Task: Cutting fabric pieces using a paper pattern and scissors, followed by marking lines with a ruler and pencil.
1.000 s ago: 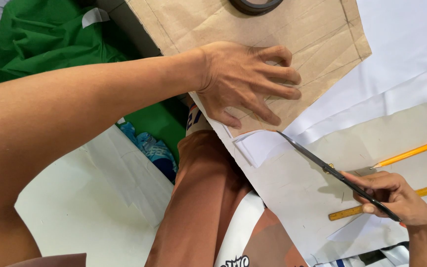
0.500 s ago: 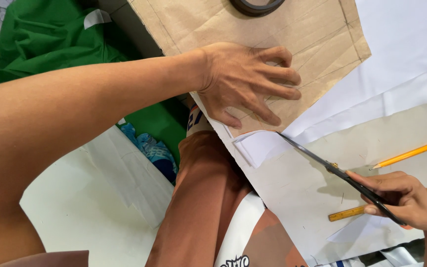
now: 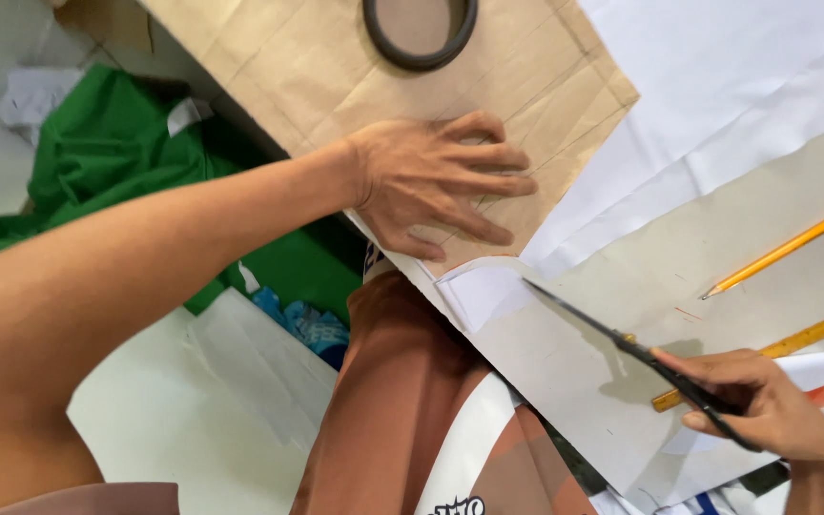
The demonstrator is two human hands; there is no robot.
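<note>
The left hand (image 3: 436,181) lay flat, fingers spread apart, on a brown paper pattern (image 3: 336,67) spread over white paper (image 3: 717,86) on the worktop (image 3: 746,238). It gripped nothing and only pressed the sheet down near its lower edge. The right hand (image 3: 765,410) was clamped on the handles of a pair of scissors (image 3: 622,339), whose dark blades stood nearly together, tips pointing toward the folded white paper corner (image 3: 484,291) just beside the pattern's lower corner. A dark ring (image 3: 422,33) rested on the pattern toward the far edge. A yellow pencil (image 3: 784,250) and a yellow ruler (image 3: 813,339) lay near the right edge, the ruler partly under the right hand.

Risks, as judged from this arrangement: the scissor tips sat near the left hand's lowest fingers, so a forward push along the pattern edge could nick them. The left hand held only one zone of the pattern; the unweighted part could shift or lift, letting the cut wander off the drawn lines. The layers of paper might slide against each other, giving an uneven cut edge. Paper hanging over the near edge of the worktop, above the brown garment (image 3: 402,401) and the green cloth (image 3: 116,162), could sag and tear.
</note>
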